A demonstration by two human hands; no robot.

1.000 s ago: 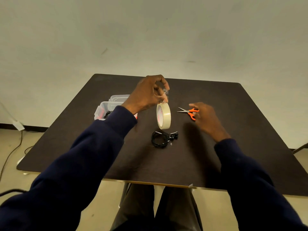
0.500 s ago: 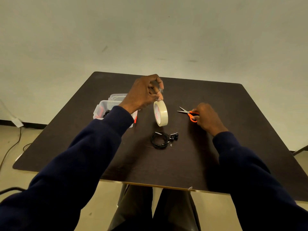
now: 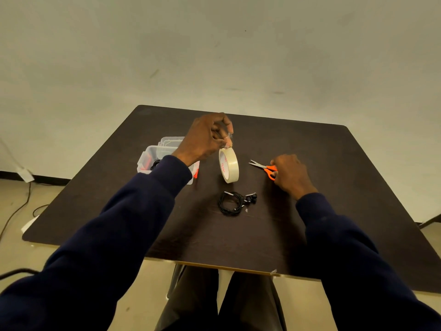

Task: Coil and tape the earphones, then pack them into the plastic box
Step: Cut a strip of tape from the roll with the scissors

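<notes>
Your left hand (image 3: 207, 137) pinches the free end above the tape roll (image 3: 228, 165), your right hand (image 3: 290, 174) grips the scissors (image 3: 262, 166), and the coiled earphones (image 3: 235, 201) lie on the table (image 3: 346, 168) outside the plastic box (image 3: 149, 156); slackened tape may fold onto itself.

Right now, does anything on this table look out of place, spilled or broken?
Nothing stands out. The left hand pinches the free end of the upright tape roll, the right hand grips the scissors, and the coiled earphones lie neatly on the table.
</notes>
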